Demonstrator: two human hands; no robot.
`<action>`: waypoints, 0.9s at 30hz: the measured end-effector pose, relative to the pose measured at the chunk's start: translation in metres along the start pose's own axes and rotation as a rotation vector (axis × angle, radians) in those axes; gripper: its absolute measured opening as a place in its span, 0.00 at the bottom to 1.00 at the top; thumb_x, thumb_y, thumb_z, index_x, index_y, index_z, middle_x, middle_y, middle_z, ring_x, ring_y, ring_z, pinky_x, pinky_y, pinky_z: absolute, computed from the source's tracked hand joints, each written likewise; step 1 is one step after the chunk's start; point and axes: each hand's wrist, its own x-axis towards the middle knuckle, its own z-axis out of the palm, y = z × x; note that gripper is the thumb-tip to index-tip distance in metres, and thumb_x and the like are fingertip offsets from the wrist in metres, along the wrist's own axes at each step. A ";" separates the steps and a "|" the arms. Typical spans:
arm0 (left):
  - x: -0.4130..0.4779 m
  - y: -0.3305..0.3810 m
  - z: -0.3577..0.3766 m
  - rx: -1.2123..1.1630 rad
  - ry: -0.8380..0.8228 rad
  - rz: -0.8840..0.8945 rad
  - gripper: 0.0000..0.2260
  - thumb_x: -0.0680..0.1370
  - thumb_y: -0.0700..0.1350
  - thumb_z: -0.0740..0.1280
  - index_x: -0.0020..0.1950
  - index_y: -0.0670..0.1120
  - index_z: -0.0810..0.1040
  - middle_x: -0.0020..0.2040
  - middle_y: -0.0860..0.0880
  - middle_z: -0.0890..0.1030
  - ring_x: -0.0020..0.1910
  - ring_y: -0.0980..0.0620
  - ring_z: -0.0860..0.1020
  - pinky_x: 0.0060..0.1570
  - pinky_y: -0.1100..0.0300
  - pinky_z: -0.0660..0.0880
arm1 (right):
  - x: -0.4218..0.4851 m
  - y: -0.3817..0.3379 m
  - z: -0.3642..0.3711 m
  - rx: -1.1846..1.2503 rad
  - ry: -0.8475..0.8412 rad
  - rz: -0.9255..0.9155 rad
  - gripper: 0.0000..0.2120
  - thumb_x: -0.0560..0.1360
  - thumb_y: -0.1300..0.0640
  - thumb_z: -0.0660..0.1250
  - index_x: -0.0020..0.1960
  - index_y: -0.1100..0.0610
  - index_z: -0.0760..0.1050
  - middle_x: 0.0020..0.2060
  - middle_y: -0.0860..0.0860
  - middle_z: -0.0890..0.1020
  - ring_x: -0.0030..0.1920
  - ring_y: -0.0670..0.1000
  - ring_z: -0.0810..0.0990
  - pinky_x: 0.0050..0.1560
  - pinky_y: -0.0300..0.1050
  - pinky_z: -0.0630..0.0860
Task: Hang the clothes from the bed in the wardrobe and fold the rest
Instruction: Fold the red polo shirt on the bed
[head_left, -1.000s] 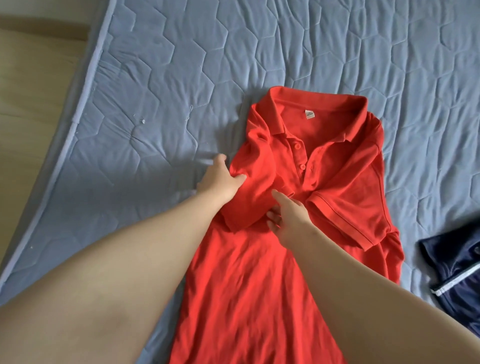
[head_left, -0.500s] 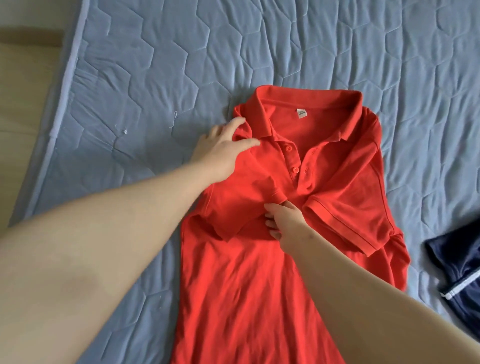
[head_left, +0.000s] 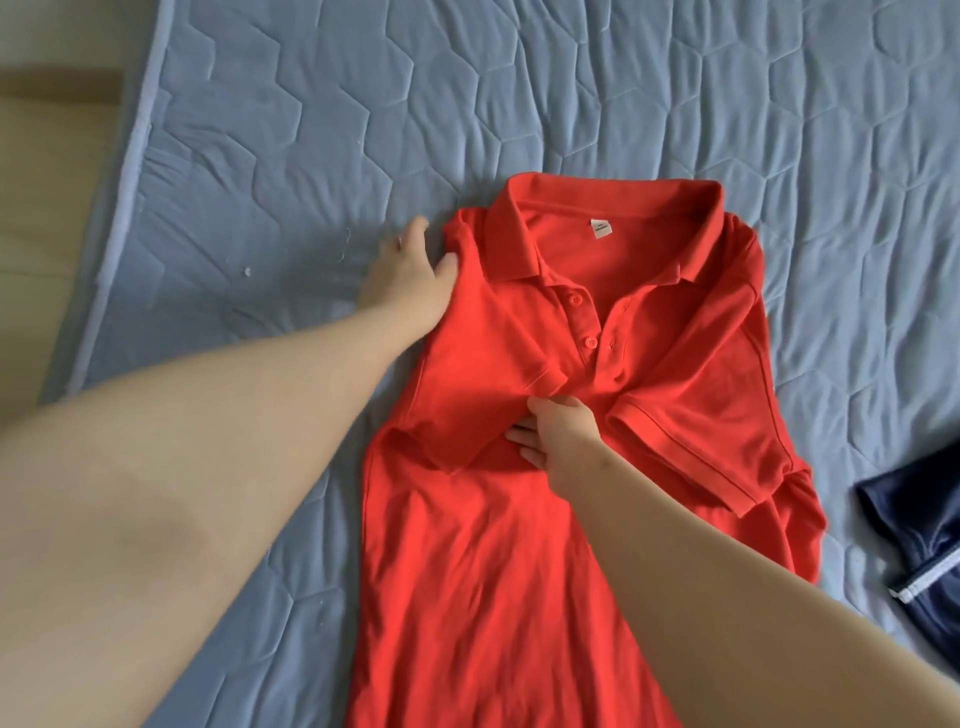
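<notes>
A red polo shirt lies face up on the blue quilted bed, collar away from me, with both short sleeves folded in over the chest. My left hand rests at the shirt's left shoulder edge, thumb touching the fabric and fingers straight on the bed beside it. My right hand is at mid-chest, its thumb and curled fingers pinching the hem of the folded left sleeve. The shirt's lower part runs out of view at the bottom.
A dark navy garment with a white stripe lies on the bed at the right edge. The mattress edge runs down the left, and beyond it is the wooden floor.
My left hand slid from on top of the left shoulder out to its outer edge. My right hand stayed at the sleeve hem. The left sleeve lies flatter across the chest.
</notes>
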 end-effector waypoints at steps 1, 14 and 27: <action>-0.008 -0.004 0.008 -0.095 -0.019 -0.033 0.28 0.77 0.56 0.60 0.74 0.48 0.58 0.71 0.41 0.64 0.69 0.41 0.65 0.66 0.49 0.63 | 0.000 0.003 -0.001 -0.036 0.021 -0.012 0.02 0.78 0.58 0.58 0.51 0.54 0.68 0.35 0.50 0.77 0.33 0.47 0.78 0.41 0.43 0.72; -0.102 -0.061 0.041 -0.286 -0.144 -0.292 0.24 0.73 0.53 0.70 0.63 0.42 0.69 0.61 0.44 0.76 0.60 0.45 0.75 0.54 0.58 0.68 | -0.018 0.039 -0.030 -0.212 0.111 -0.064 0.04 0.77 0.60 0.61 0.43 0.55 0.69 0.33 0.49 0.75 0.29 0.47 0.71 0.29 0.38 0.65; -0.212 -0.102 0.046 -0.615 -0.125 -0.558 0.10 0.71 0.45 0.73 0.50 0.47 0.76 0.48 0.47 0.81 0.47 0.49 0.79 0.50 0.56 0.74 | -0.059 0.083 -0.096 -0.663 0.189 -0.224 0.01 0.73 0.59 0.63 0.44 0.54 0.71 0.38 0.49 0.77 0.38 0.52 0.75 0.39 0.42 0.67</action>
